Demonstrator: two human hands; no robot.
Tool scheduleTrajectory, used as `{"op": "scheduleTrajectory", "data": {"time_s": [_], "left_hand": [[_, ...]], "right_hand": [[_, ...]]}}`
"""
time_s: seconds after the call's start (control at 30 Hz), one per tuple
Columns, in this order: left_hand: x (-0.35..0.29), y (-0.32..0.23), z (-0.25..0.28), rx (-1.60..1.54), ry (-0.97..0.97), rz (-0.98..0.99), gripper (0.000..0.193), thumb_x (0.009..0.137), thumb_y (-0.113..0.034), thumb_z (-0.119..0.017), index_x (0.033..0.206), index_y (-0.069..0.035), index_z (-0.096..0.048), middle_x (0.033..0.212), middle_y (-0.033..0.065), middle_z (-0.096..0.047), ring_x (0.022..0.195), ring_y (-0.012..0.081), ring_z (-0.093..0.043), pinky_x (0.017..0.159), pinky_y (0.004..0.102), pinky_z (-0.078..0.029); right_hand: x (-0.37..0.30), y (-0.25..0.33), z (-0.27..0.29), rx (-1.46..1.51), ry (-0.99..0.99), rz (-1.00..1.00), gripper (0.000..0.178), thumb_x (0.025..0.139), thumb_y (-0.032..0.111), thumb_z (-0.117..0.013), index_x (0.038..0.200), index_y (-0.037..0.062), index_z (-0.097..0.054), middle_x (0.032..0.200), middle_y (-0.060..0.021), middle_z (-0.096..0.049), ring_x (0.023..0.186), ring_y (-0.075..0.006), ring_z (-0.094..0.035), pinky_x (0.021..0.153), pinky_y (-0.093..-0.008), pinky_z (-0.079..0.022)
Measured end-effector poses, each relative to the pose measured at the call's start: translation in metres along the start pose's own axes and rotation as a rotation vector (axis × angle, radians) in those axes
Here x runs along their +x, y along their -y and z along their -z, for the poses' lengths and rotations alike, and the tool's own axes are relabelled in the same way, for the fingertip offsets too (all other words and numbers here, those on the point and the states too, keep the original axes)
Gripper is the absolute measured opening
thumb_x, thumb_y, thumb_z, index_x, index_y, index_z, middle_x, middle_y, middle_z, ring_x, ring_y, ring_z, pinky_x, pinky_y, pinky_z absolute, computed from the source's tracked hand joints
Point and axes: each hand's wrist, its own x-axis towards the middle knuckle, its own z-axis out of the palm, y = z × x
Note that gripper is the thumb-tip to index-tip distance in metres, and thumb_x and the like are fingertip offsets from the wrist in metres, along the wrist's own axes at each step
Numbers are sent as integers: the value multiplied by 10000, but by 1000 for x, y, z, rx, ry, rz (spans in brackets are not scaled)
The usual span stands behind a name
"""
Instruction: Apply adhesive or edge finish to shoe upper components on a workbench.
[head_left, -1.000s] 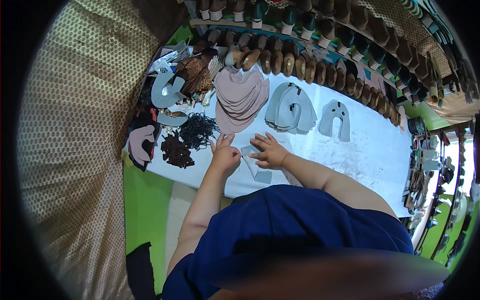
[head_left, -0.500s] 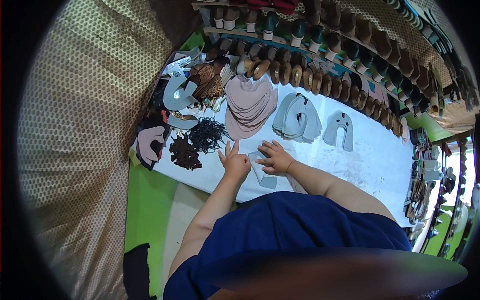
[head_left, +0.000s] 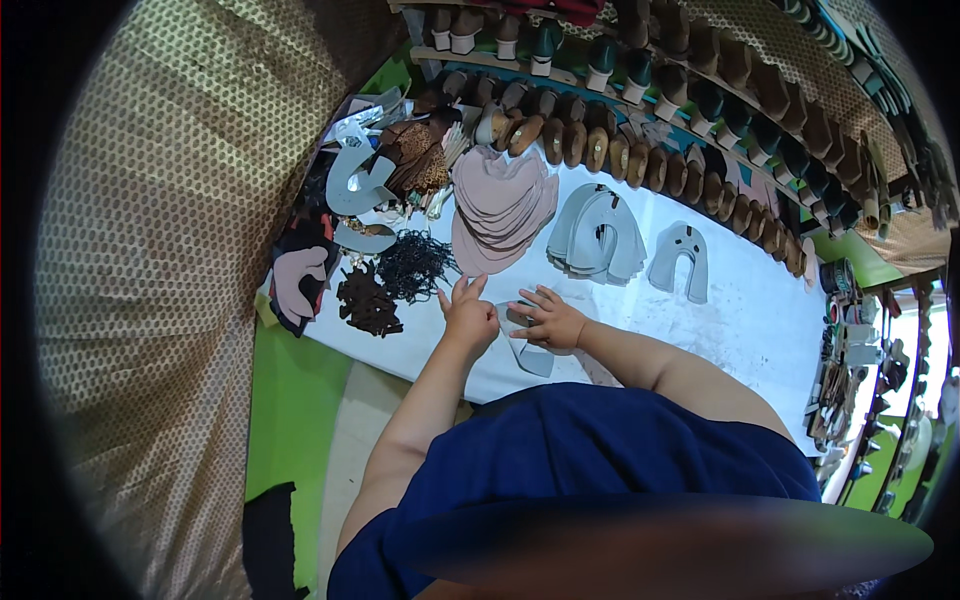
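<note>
A grey curved shoe-upper piece [head_left: 534, 359] lies on the white table between my hands, its far part partly covered by my fingers. My left hand [head_left: 470, 314] is at its left side, thumb and forefinger pinched together at the edge while the other fingers point away. On the opposite side, my right hand [head_left: 552, 321] rests over the piece with its fingers spread. Beyond the hands are a stack of grey U-shaped uppers [head_left: 597, 238], a smaller grey set [head_left: 680, 262] to its right, and a fanned pile of pink pieces [head_left: 497, 222].
Left of my hands are heaps of black cords [head_left: 414, 266] and dark brown strips [head_left: 368, 303]. Behind them sit leopard-print pieces [head_left: 417, 158]. A row of wooden shoe lasts [head_left: 637, 163] lines the back, under racks of heeled shoes. A gold patterned curtain [head_left: 180, 200] hangs at left.
Both hands stay nearly in place around the grey piece, with small finger shifts. Its near end now looks more curved. The view has shifted slightly.
</note>
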Motion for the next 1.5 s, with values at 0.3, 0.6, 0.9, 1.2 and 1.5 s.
{"op": "scheduleTrajectory", "data": {"time_s": [0.3,0.6,0.9,1.2,1.5], "left_hand": [[-1,2,10,-28,-17,-59,130,751,-122,-674,627,-102,-706,1462,90,-517,1434,363,-315,1159,672,-33],[5,0,17,-56,63,-87,125,752,-104,-682,630,-98,-702,1424,78,-549,1437,354,-306,1175,633,5],[2,0,11,-34,10,-59,73,704,-140,-699,640,-106,-709,1474,115,-495,1448,375,-276,1160,660,18],[-2,-2,14,36,47,68,100,695,-206,-717,675,-111,-740,1506,113,-467,1467,386,-246,1143,697,-24],[-9,7,2,67,16,151,116,667,-241,-749,675,-126,-751,1544,115,-421,1484,404,-189,1141,691,23]], "right_hand": [[2,-4,0,14,50,-5,414,882,283,-672,1280,383,-615,1596,-52,-326,1491,-351,-230,1168,-602,-236],[0,-8,-5,2,22,14,543,846,270,-686,1356,396,-552,1586,-79,-333,1469,-368,-275,1159,-600,-239],[3,-1,4,-4,-37,-297,561,873,360,-622,1391,157,-552,1567,-150,-342,1473,-364,-267,1160,-634,-173],[8,2,4,-49,19,-372,489,908,365,-588,1357,172,-598,1553,-114,-376,1491,-318,-232,1186,-632,-121],[7,2,2,-55,0,-356,493,889,348,-612,1350,174,-602,1533,-115,-405,1481,-321,-261,1180,-630,-154]]}}
